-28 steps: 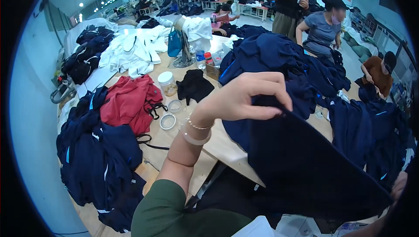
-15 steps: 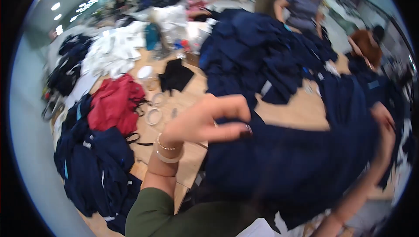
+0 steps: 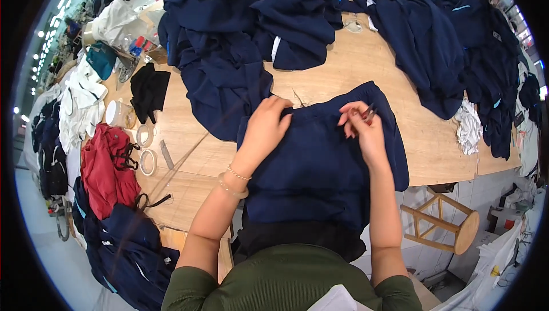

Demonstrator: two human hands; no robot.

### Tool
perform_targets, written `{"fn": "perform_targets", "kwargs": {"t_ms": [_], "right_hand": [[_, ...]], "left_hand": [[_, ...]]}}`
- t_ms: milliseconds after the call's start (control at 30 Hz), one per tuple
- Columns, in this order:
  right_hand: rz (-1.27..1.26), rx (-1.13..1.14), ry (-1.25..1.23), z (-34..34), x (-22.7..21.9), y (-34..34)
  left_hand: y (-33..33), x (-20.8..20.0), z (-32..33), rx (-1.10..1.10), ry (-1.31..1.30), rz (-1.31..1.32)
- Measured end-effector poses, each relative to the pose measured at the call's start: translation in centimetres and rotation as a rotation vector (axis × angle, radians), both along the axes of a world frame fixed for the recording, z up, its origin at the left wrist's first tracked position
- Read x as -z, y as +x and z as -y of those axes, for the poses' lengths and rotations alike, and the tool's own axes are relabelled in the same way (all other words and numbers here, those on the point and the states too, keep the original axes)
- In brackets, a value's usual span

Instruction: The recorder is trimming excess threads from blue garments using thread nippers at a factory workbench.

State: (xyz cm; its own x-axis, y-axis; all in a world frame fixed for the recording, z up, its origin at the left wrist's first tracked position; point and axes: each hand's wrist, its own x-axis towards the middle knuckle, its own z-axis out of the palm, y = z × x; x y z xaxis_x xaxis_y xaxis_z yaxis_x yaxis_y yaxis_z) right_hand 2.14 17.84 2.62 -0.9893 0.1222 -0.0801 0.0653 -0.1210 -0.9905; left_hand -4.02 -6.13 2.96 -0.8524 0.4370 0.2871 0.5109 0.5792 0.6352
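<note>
A: Where's the work?
B: One navy garment [image 3: 314,156], spread over the tabletop [image 3: 354,65] near edge.
A: Hands?
B: Two. Left hand [image 3: 269,119] on its upper edge, fingers bent; can't tell if gripping. Right hand [image 3: 361,128] pinches one slim dark tool [image 3: 370,113].
A: Around?
B: Two rings [image 3: 142,165], one red garment [image 3: 106,168] left; one wooden stool [image 3: 466,232] right.

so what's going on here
A person has a navy garment spread flat at the near edge of a wooden table. The left hand is on the garment's top edge. The right hand, over its right part, holds what looks like a small dark tool in its fingers. More navy clothes lie heaped beyond, with a red garment off to the left.
</note>
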Motion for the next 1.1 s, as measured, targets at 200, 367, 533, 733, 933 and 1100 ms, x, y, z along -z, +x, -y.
{"fn": "perform_targets", "kwargs": {"t_ms": [200, 367, 533, 733, 933, 1100], "right_hand": [[0.039, 0.077, -0.045, 0.3, 4.4, -0.3], [0.057, 0.065, -0.057, -0.2, 4.7, -0.8], [0.059, 0.068, -0.177, -1.1, 4.6, -0.6], [0.037, 0.078, -0.215, -1.3, 4.4, -0.5], [0.036, 0.082, -0.21, -1.2, 4.3, -0.7], [0.039, 0.088, -0.195, -1.2, 4.4, -0.6]], "left_hand": [[-0.2, 1.1, -4.9, 0.048, -0.068, -0.008], [-0.4, 3.0, -4.3, 0.061, -0.028, 0.103], [-1.9, 3.3, -2.5, 0.067, 0.476, 0.609], [-3.8, 0.7, -0.6, -0.266, 0.677, 0.318], [-1.6, -0.1, -3.4, 0.026, 0.123, 0.088], [-1.1, 2.4, -5.5, 0.101, -0.083, -0.068]]}}
